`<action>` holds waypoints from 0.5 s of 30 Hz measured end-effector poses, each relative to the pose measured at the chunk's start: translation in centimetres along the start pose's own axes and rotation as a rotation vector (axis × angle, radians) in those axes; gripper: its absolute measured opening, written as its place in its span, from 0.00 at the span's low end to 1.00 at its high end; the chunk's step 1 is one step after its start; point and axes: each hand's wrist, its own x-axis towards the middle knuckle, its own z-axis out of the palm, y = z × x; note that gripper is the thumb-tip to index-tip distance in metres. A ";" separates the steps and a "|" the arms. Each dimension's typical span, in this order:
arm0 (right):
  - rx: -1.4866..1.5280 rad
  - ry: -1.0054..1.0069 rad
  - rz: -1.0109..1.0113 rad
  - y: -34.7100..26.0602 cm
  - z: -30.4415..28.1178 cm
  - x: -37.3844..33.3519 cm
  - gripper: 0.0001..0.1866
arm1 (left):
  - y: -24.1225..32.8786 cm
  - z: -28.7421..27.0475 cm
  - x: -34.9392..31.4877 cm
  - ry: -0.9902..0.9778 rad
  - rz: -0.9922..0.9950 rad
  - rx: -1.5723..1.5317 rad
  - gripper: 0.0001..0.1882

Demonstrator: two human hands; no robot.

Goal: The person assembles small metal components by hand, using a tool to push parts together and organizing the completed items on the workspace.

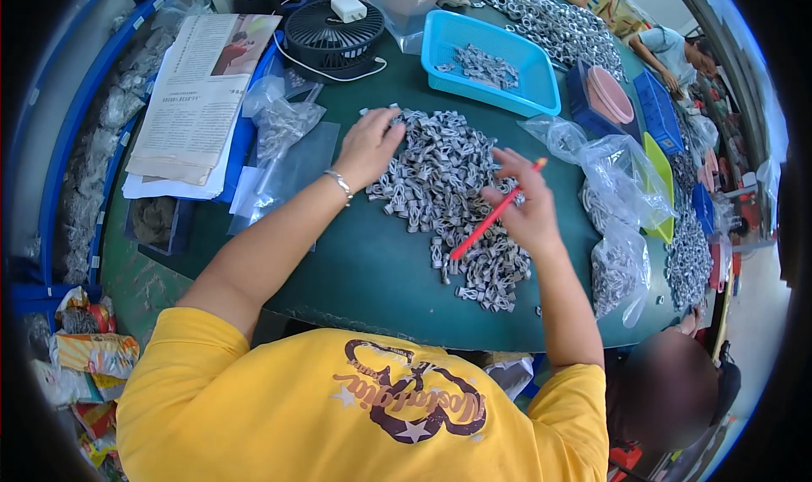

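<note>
A heap of small grey metal clips or loops (440, 169) is spread over the green table in front of me. At the heap's far left edge rests my left hand (370, 148), fingers reaching forward and thumb apart, touching the small parts. A bracelet circles that wrist. My right hand (526, 207) is above the heap's right side, closed around a slim red pen (486, 224). The pen slants down to the left, its lower end just over the parts. What lies under the left fingertips is partly hidden.
A blue basket (541, 101) with some parts stands beyond the heap, beside a black fan (334, 38). Newspaper (199, 93) and clear bags lie left; filled plastic bags (622, 262) lie right. Other people sit at the far right and nearby on my right.
</note>
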 end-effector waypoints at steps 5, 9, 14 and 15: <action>-0.148 -0.145 -0.020 -0.9 3.1 -0.4 0.19 | 4.1 1.6 -2.9 0.008 -0.089 0.017 0.13; -0.071 -0.159 0.012 -1.2 2.8 -1.0 0.15 | 5.7 1.5 -5.0 -0.013 -0.126 -0.130 0.16; 0.061 -0.114 -0.044 -1.5 2.3 -2.8 0.12 | 9.0 1.5 -7.5 -0.013 0.083 -0.325 0.14; 0.065 -0.103 -0.043 -1.7 2.1 -3.2 0.13 | 9.1 1.2 -7.3 -0.087 0.060 -0.363 0.13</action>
